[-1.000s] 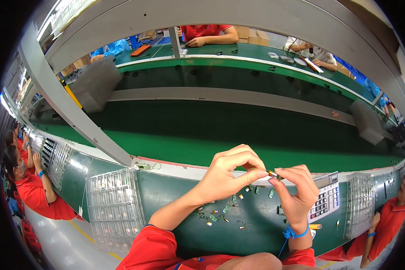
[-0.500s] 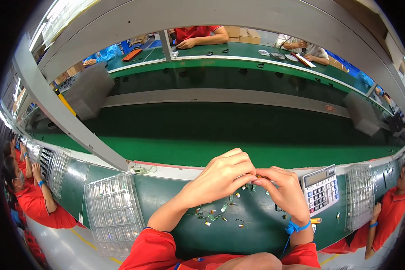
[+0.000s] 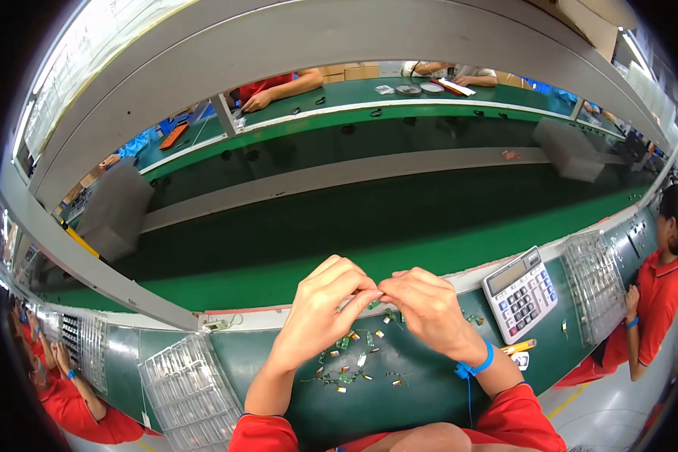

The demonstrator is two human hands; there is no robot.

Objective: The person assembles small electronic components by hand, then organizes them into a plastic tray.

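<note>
Tabletop (image 3: 248, 343): green.
Left hand (image 3: 324, 296), right hand (image 3: 427, 303): fingertips pinched around half-hidden board (image 3: 374, 304).
Board: probably light, fragile; take by edges.

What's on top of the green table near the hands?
Small parts, a calculator and a yellow stick. Whatever the left hand and right hand cover can't be seen.

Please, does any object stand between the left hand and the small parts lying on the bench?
Nothing visible stands between the left hand and the small parts on the bench, below and right of it in the picture. The calculator lies beyond the right hand.
</note>
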